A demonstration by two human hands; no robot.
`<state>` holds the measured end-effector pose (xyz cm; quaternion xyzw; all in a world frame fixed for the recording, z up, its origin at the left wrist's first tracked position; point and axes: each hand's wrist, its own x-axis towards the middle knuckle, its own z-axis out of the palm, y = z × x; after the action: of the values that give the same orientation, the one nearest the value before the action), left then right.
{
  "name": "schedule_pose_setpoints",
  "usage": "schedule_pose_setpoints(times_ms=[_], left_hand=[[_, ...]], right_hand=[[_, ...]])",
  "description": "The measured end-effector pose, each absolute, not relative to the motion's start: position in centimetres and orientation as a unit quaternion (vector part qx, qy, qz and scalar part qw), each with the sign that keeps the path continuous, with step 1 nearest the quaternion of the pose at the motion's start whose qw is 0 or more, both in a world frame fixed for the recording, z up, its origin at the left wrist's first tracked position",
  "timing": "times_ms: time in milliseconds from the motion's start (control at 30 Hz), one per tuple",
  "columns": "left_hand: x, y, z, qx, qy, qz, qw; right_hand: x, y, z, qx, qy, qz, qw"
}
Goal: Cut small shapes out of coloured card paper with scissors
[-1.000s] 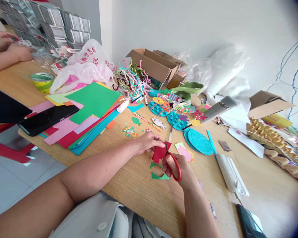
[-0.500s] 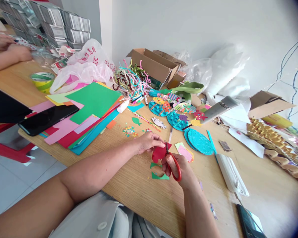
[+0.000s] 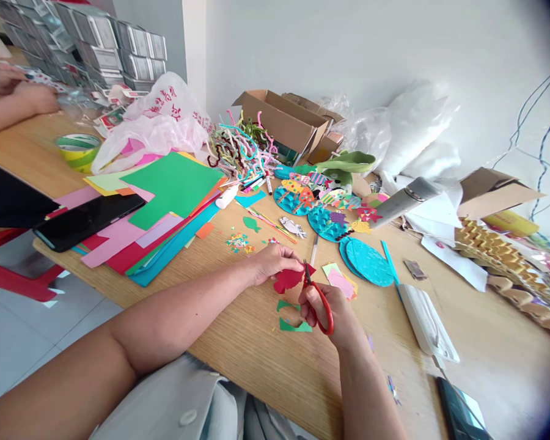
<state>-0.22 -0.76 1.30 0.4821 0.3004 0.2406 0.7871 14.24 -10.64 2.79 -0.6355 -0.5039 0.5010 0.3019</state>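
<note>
My left hand (image 3: pixel 271 261) pinches a small piece of red paper (image 3: pixel 286 279) just above the wooden table (image 3: pixel 238 342). My right hand (image 3: pixel 334 315) grips red-handled scissors (image 3: pixel 319 299) whose blades meet the right edge of that paper. Green paper scraps (image 3: pixel 293 325) lie on the table right under both hands. A pink and yellow scrap (image 3: pixel 340 281) lies just to the right of the scissors.
A stack of coloured paper sheets (image 3: pixel 165 208) with a black phone (image 3: pixel 85 221) on it lies at the left. Teal paper discs (image 3: pixel 366 261), pipe cleaners (image 3: pixel 242 150), cardboard boxes (image 3: pixel 284 119) and a white power strip (image 3: pixel 426 318) crowd the back and right. Another person's hands (image 3: pixel 16 91) rest far left.
The red paper has turned in my left hand and now looks smaller and rounder. The scissors stay at its right edge. Both hands have hardly moved.
</note>
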Motion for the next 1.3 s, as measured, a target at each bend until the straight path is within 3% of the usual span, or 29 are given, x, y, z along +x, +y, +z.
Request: schedule_pose_setpoints(times_ms=[700,1300], left_hand=[[-0.37,-0.28,0.61,0.465,0.293,0.233,0.802],[-0.26,-0.29,1.18,0.359,0.258,0.296,0.847]], right_hand=[[14.18,-10.69,3.14,-0.644,-0.508,0.474,0.321],[13.97,-10.68,2.74,-0.63,-0.499,0.475,0.358]])
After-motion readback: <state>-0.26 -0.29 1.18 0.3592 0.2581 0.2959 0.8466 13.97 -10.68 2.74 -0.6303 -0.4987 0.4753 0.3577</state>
